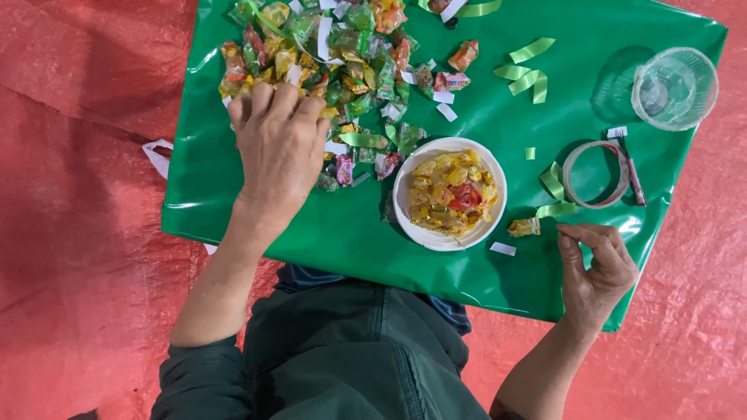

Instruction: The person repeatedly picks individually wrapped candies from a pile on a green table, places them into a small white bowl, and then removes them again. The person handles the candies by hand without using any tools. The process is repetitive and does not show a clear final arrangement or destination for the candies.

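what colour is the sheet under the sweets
Glossy green sheet, seen best in the head view.

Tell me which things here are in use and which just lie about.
In use: left hand on the candy pile; white bowl of candies; right hand near a loose candy.
Lying about: tape roll, plastic cup, green ribbon scraps.

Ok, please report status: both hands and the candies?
Left hand flat on candy pile. Right hand loosely curled, empty, near one loose candy. Bowl between.
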